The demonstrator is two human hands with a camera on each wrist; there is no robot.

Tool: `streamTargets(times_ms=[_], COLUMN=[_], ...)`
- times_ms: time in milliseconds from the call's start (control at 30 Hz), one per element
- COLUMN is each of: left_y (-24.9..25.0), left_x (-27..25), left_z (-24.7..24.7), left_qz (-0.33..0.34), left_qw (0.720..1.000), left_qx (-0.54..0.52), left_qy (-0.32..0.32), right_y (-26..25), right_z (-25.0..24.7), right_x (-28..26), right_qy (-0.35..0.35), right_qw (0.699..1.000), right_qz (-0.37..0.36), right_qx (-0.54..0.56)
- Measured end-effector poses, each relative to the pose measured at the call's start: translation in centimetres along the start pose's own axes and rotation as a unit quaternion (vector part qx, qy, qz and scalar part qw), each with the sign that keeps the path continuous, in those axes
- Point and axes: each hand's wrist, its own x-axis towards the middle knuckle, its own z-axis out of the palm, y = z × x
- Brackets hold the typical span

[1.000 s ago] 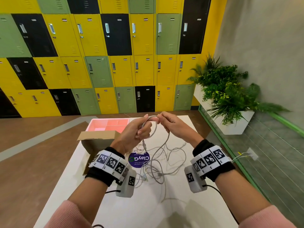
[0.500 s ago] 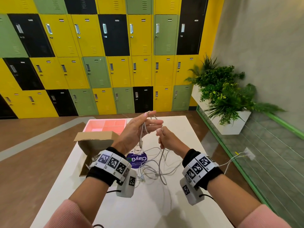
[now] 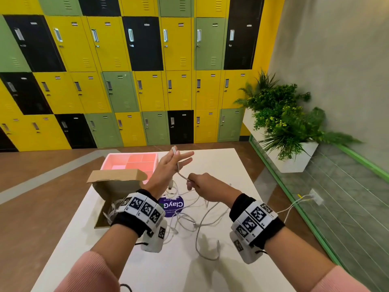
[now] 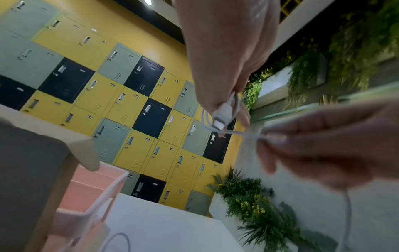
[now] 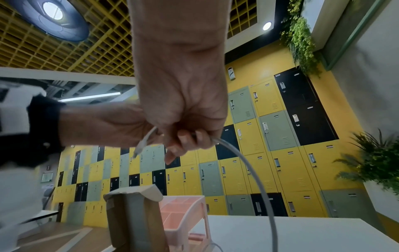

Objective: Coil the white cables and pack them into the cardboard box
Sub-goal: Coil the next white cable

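White cable pinched in my right hand; left wrist view alone shows left hand gripping its plug.

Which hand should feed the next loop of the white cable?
Probably the right hand: it pinches the thin white cable on the side trailing to the white table. The left hand is the winding form, fingers extended.
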Motion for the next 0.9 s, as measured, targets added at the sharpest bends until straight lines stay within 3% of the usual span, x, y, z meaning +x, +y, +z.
streamTargets(times_ms=[367,533,667,800,900], left_y=[-0.5,-0.4,-0.6,-0.6,-1.2], left_x=[0.8,1.7,2.0,1.6,1.6], left_z=[0.7,0.2,0.1,0.4,-0.1], left_qz=[-0.047,-0.055,-0.080,-0.098,-0.107], left_qw=[0.987,0.987,0.984,0.979,0.980], left_qx=[0.142,0.142,0.109,0.101,0.106], left_qy=[-0.057,-0.056,-0.113,-0.148,-0.133], right_y=[0.5,0.6,0.5,0.8,1.6], right_z=[-3.8,-3.8,-3.9,-4.1,-4.5], right_x=[0.1,0.7,1.5,2.3,2.5], right_qy=[0.127,0.153,0.169,0.166,0.148], right_qw=[0.990,0.986,0.982,0.978,0.971], right_qz=[-0.036,-0.053,-0.079,-0.085,-0.063], right_qx=[-0.050,-0.042,-0.028,0.090,0.175])
